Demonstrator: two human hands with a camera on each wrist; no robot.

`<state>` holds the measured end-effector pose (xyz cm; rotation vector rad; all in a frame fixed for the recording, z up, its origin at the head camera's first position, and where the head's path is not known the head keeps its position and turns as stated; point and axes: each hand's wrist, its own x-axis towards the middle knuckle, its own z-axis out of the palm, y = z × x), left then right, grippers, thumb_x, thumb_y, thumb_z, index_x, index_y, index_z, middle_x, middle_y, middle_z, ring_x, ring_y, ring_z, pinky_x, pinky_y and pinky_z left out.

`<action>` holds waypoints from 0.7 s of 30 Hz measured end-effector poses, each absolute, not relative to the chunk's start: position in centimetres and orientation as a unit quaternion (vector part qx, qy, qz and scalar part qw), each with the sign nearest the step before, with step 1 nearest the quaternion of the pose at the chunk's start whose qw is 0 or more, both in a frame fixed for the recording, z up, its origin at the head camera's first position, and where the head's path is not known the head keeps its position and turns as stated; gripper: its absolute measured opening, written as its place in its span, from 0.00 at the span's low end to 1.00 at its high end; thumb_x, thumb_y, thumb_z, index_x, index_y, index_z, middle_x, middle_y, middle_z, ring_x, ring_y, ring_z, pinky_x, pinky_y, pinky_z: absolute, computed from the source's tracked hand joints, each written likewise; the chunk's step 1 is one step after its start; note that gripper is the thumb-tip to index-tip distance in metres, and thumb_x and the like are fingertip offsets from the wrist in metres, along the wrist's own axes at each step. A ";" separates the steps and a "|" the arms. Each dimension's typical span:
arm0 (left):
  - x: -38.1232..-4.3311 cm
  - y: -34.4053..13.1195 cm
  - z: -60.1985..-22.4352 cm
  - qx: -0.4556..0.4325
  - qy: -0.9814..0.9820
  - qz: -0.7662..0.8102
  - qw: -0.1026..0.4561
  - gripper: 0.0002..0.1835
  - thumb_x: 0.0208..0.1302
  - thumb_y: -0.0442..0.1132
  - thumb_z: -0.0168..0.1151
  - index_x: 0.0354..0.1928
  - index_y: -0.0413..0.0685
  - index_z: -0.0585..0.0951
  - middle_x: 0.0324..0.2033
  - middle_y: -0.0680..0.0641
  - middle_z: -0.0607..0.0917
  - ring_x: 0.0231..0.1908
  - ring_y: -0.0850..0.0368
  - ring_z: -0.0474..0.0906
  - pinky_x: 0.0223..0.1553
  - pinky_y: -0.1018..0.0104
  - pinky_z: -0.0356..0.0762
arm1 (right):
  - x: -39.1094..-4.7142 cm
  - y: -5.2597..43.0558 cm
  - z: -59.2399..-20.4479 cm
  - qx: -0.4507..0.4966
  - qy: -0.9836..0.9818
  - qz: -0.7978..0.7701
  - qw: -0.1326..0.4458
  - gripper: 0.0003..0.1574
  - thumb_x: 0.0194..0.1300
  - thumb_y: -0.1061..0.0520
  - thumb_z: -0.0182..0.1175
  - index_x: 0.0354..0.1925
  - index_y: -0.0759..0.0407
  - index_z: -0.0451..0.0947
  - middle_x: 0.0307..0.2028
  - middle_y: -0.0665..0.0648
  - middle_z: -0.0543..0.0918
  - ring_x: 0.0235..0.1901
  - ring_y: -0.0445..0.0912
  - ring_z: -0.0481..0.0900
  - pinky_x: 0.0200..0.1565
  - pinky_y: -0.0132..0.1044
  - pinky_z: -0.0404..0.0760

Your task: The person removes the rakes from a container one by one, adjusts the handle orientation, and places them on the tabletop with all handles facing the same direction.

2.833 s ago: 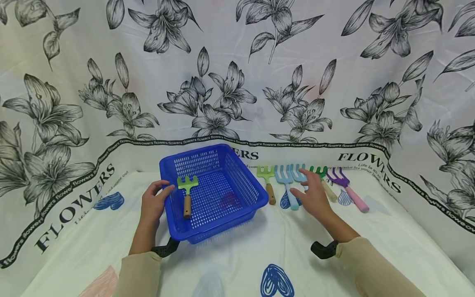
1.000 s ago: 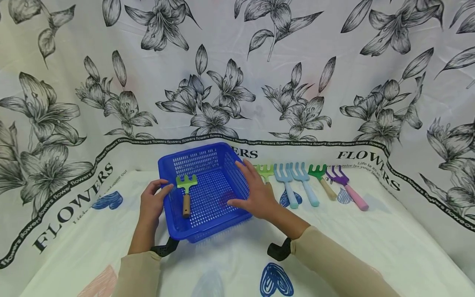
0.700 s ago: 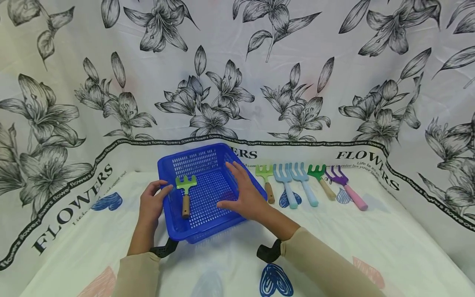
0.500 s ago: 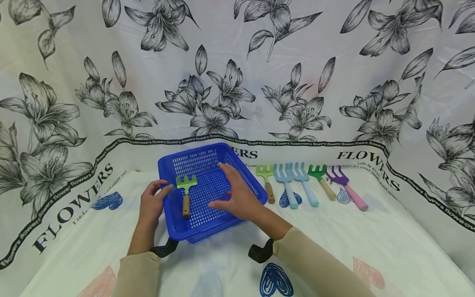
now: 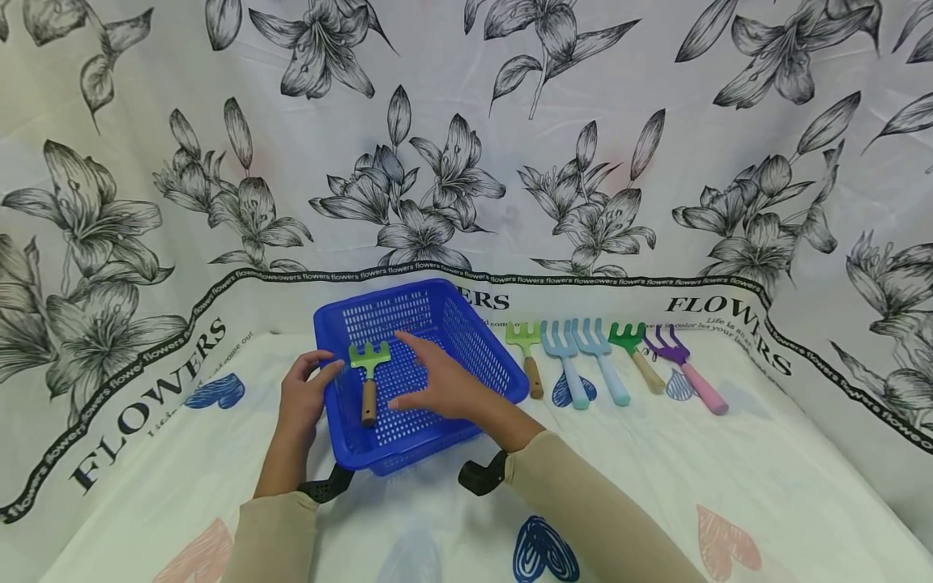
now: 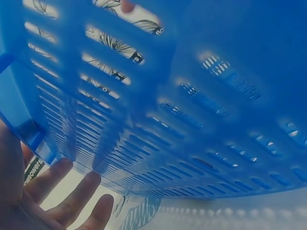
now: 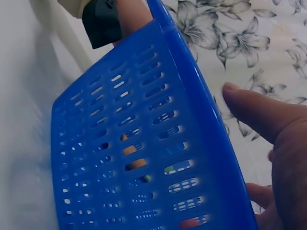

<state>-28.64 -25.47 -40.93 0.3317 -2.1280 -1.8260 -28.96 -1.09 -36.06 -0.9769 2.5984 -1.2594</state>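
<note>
Inside the blue plastic basket (image 5: 408, 450), a small light-green hand rake (image 5: 368, 392) with a wooden handle lies near the left wall. My left hand (image 5: 300, 401) holds the basket's left rim with the thumb over the edge. Its other fingers extend along the outside of the wall, as the left wrist view shows around the perforated side (image 6: 144, 143). Over the basket's middle hovers my right hand (image 5: 443, 382), thumb and fingers spread apart with nothing between them, just right of the rake. In the right wrist view the thumb (image 7: 259, 108) shows above the rim.
To the basket's right lies a row of hand rakes: a light-green one (image 5: 529, 356), two light-blue ones (image 5: 566, 364) (image 5: 603, 360), a dark-green one (image 5: 641, 362) and a purple one with a pink handle (image 5: 688, 371). A flowered cloth (image 5: 466, 162) hangs behind.
My right hand has moved left from above the row of rakes, across the basket's right rim, to over its middle. The left hand and basket have stayed in place.
</note>
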 end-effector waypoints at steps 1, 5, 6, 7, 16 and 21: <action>-28.6 -25.5 -40.9 0.115 -0.743 -0.640 0.159 0.22 0.68 0.49 0.60 0.57 0.46 0.70 0.71 0.40 0.60 0.64 0.32 0.64 0.58 0.38 0.67 | -29.1 -1.2 -36.0 -0.324 0.850 -0.410 0.061 0.61 0.54 0.41 0.73 0.76 0.36 0.47 0.74 0.48 0.54 0.64 0.53 0.68 0.57 0.51 0.75; -28.8 -25.5 -40.9 0.116 -0.742 -0.640 0.160 0.22 0.68 0.49 0.60 0.57 0.47 0.70 0.72 0.40 0.60 0.64 0.32 0.64 0.58 0.38 0.67 | -29.4 -1.6 -35.8 -0.334 0.847 -0.400 0.108 0.60 0.55 0.44 0.72 0.76 0.39 0.48 0.73 0.51 0.57 0.61 0.52 0.72 0.55 0.47 0.77; -28.8 -25.5 -40.9 0.116 -0.743 -0.640 0.159 0.22 0.68 0.50 0.60 0.57 0.46 0.70 0.72 0.39 0.60 0.65 0.32 0.63 0.58 0.38 0.66 | -29.4 -1.6 -35.8 -0.334 0.847 -0.397 0.116 0.59 0.56 0.44 0.72 0.76 0.39 0.49 0.73 0.51 0.58 0.61 0.52 0.73 0.55 0.47 0.77; -28.8 -25.5 -40.9 0.116 -0.744 -0.639 0.160 0.22 0.68 0.50 0.59 0.57 0.47 0.70 0.72 0.39 0.59 0.65 0.32 0.63 0.58 0.38 0.66 | -29.5 -1.7 -35.8 -0.334 0.846 -0.396 0.125 0.57 0.56 0.44 0.72 0.75 0.39 0.50 0.72 0.52 0.60 0.60 0.52 0.73 0.54 0.48 0.78; -28.5 -25.2 -41.1 0.117 -0.745 -0.638 0.158 0.25 0.67 0.52 0.60 0.59 0.46 0.69 0.72 0.40 0.59 0.65 0.32 0.63 0.58 0.39 0.66 | -29.9 -2.8 -36.4 -0.349 0.850 -0.351 0.181 0.45 0.62 0.42 0.65 0.73 0.42 0.58 0.66 0.53 0.70 0.62 0.55 0.72 0.59 0.53 0.72; -28.4 -25.2 -41.0 0.115 -0.748 -0.634 0.158 0.27 0.66 0.54 0.61 0.60 0.47 0.69 0.72 0.41 0.59 0.65 0.32 0.64 0.58 0.40 0.67 | -30.0 -3.3 -36.7 -0.358 0.858 -0.316 0.187 0.42 0.63 0.41 0.64 0.71 0.40 0.61 0.66 0.53 0.71 0.64 0.53 0.69 0.62 0.54 0.68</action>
